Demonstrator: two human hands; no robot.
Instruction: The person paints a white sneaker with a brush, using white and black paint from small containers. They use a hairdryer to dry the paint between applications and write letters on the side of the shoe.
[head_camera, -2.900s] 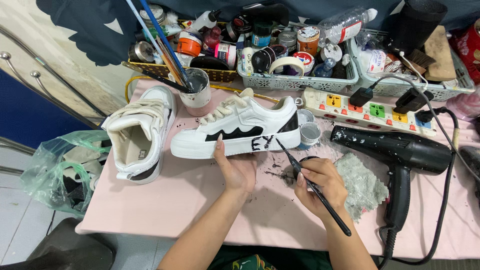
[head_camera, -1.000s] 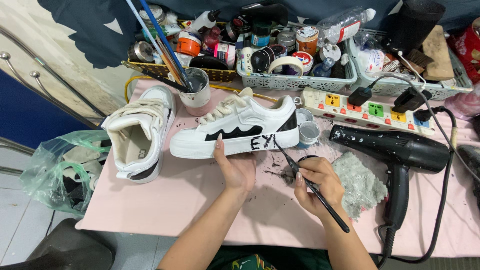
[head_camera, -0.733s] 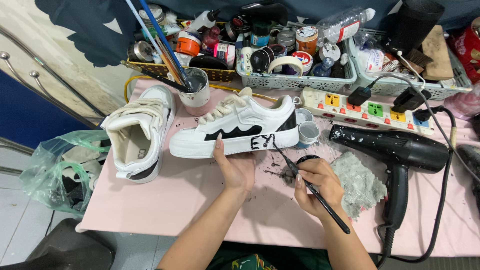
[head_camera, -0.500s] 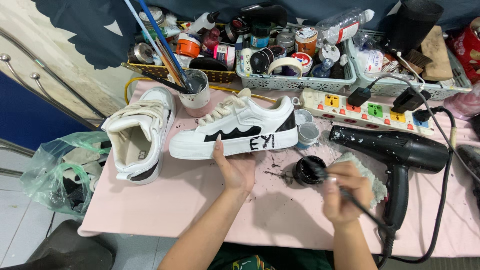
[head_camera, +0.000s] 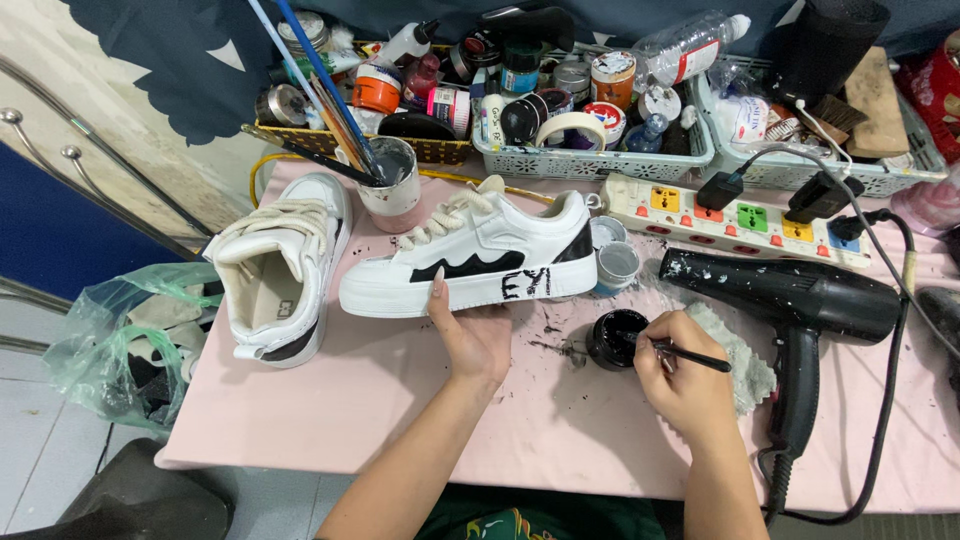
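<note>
Head view shows the left hand (head_camera: 478, 335) steadying the white sneaker (head_camera: 470, 255) at mid-table, fingers spread against its near side. Right hand (head_camera: 685, 375) pinches a thin brush (head_camera: 690, 354), tip in the black paint pot (head_camera: 615, 338). Loading lightly would likely avoid drips. Far cup (head_camera: 392, 185) holds brushes; baskets (head_camera: 590, 165) hold jars.

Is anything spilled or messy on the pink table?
Yes. Black paint specks dot the pink table beside the small black paint pot, where the right hand dips a brush. The black hair dryer is flecked with white paint too.
</note>
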